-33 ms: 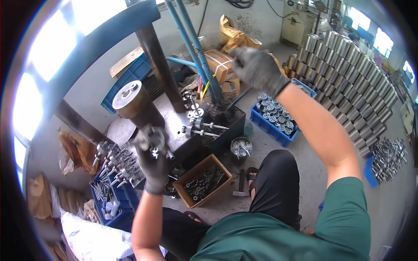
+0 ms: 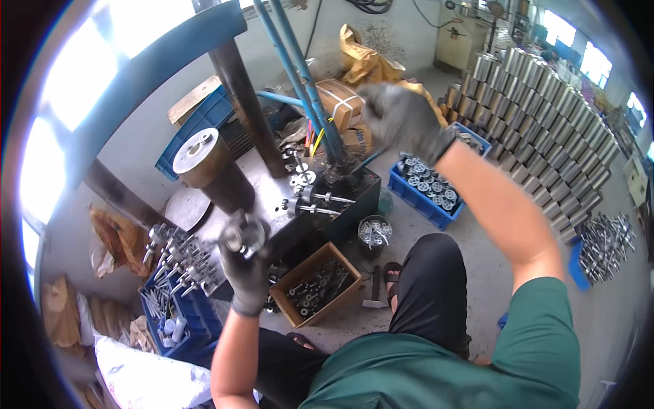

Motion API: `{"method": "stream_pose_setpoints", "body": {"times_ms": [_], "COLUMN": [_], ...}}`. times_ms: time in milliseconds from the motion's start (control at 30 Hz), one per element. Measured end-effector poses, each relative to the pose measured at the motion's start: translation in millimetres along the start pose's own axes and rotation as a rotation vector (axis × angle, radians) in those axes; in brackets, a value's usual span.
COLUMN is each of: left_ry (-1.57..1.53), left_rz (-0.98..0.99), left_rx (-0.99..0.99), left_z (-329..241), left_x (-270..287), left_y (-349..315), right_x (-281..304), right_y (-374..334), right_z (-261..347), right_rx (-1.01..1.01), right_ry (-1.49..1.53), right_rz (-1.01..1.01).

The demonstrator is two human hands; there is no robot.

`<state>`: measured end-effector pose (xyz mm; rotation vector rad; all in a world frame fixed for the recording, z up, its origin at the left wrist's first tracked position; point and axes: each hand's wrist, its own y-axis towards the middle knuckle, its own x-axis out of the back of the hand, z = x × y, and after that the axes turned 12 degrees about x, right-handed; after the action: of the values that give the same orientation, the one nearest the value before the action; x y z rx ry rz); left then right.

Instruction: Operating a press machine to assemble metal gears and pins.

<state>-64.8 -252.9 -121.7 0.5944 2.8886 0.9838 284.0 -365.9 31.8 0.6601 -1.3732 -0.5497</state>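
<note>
In my left hand (image 2: 246, 271) I have a round metal part (image 2: 240, 236), gloved fingers wrapped about its lower half so only the shiny disc face and a dark centre show; what lies behind the glove I cannot make out. It hangs over the front left corner of the dark press bench (image 2: 269, 178), just above a blue crate of bolted spindles (image 2: 178, 269) standing on the floor at that corner.

My right hand (image 2: 403, 123) is raised high over the bench's far right corner, fingers curled and blurred (motion smear, I think), and I cannot tell whether they hold anything or how far they are closed. It sits near the slanted blue pipes (image 2: 300, 75) without clearly touching them.

On the bench top, a brown cylinder (image 2: 208, 167) stands toward the left edge, and small spindle pieces (image 2: 308, 199) lie near the right front edge. Below that edge are a cardboard box of dark fittings (image 2: 317, 283) and a small round tin (image 2: 374, 232), its contents too small to name. Further right sits a blue tray of bearings (image 2: 430, 191), partly hidden behind my right forearm, then stacked metal cans (image 2: 545, 116) bending toward the rim.
</note>
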Motion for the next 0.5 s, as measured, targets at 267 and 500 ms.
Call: {"method": "stream_pose_setpoints", "body": {"times_ms": [267,500], "left_ry": [0.265,0.412], "left_rz": [0.149,0.626], "left_rx": [-0.037,-0.199], "left_z": [10.3,-5.2], "left_x": [3.0,-9.2], "left_y": [-70.9,-61.8], "right_x": [-63.8,-155.9], "right_y": [-129.6,-166.2], "right_z": [140.6,188.4], "right_rx": [0.080,-1.239], "right_ry": [0.617,2.064], "right_rz": [-0.082,0.149]}}
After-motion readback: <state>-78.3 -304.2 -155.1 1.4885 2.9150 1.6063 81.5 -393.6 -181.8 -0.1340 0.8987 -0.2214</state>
